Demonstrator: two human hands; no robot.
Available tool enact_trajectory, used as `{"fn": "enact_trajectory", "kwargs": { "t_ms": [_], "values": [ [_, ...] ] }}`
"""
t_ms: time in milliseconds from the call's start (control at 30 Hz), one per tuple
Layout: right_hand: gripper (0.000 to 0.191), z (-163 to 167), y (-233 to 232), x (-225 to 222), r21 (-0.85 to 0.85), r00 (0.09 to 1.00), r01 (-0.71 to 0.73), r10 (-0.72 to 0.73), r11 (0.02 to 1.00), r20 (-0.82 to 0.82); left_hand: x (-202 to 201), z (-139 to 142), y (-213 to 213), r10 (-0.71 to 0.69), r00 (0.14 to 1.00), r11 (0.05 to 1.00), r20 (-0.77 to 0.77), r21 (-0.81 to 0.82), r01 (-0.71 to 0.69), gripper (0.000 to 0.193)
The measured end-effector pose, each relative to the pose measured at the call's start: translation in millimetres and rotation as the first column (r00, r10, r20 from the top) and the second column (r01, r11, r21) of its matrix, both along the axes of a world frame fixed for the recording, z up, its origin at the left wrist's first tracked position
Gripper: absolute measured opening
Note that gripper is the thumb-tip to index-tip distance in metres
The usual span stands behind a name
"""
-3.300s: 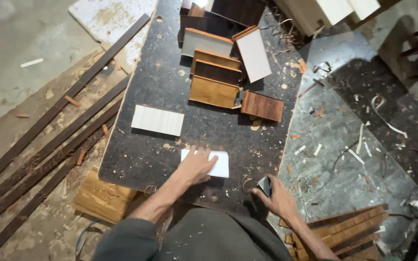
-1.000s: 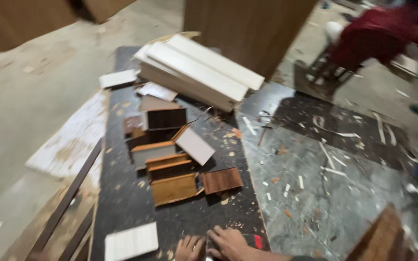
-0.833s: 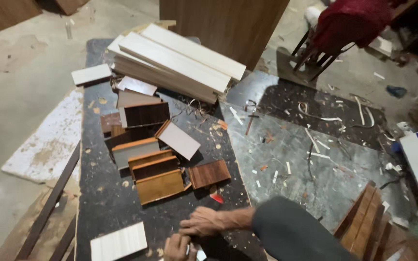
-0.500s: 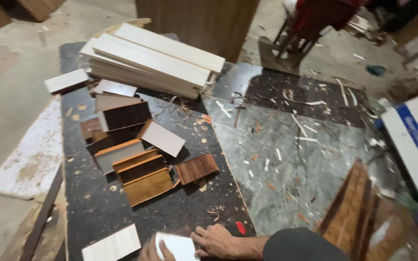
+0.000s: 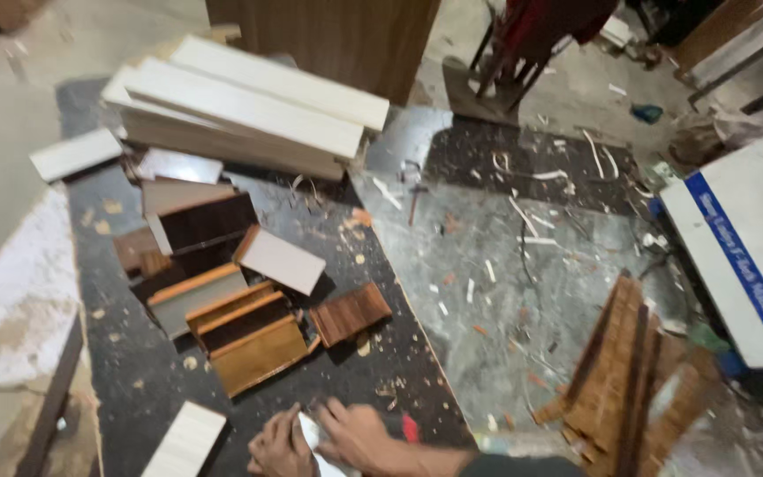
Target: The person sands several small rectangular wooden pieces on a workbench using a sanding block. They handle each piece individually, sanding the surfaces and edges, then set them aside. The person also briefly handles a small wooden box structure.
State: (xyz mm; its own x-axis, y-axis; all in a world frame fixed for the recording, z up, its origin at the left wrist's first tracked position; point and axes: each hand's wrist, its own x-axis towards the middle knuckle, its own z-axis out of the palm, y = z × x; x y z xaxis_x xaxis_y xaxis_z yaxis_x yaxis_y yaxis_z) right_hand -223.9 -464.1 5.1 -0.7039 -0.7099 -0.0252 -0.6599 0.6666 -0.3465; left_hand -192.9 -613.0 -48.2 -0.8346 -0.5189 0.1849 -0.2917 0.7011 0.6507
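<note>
Far right, a white box [image 5: 744, 247] with a blue stripe; near, left hand [image 5: 280, 446] and right hand [image 5: 355, 435] – close together – press a white laminate piece [image 5: 311, 435] on the speckled black board [image 5: 134, 389].

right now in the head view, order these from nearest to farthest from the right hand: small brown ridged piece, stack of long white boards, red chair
1. small brown ridged piece, just above the right hand
2. stack of long white boards, far upper left
3. red chair, top, right of centre

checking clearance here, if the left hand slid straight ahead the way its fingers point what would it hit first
Probably the orange-brown wooden block, nearest of the cut pieces on the dark board. The left hand points up and slightly left over bare, sawdust-flecked board. Depth is unclear, so this is a judgement.
</note>
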Motion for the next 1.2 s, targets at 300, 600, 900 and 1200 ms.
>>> {"fn": "enact_trajectory", "kwargs": {
  "t_ms": [300, 600, 900, 1200],
  "values": [
    [0.053, 1.4, -42.1, -71.4, -0.027, 0.916, -0.392, 0.393, 0.92, 0.078, -2.5, -2.9, 0.1, 0.114, 0.993, 0.955, -0.02, -0.274, -0.115, 0.018],
    [0.07, 2.0, -69.5, -96.3, -0.038, 0.761, -0.647, 0.648, 0.761, 0.013, -12.5, 9.4, -7.6, 0.157, 0.98, 0.983, -0.123, -0.073, -0.167, 0.036],
    [0.068, 21.6, 26.4, -20.7, 0.089, 0.959, -0.277, 0.27, 0.957, 0.089, 15.3, 30.7, 51.4, 0.254, 0.903, 0.967, -0.346, 0.09, -0.237, 0.033],
    [0.064, 9.8, 43.5, 10.7, 0.059, 0.992, 0.065, -0.071, 0.996, 0.106, 12.0, 27.5, 57.7, 0.005, 0.95, 0.988, -0.311, -0.145, -0.052, 0.025]
  ]
}}
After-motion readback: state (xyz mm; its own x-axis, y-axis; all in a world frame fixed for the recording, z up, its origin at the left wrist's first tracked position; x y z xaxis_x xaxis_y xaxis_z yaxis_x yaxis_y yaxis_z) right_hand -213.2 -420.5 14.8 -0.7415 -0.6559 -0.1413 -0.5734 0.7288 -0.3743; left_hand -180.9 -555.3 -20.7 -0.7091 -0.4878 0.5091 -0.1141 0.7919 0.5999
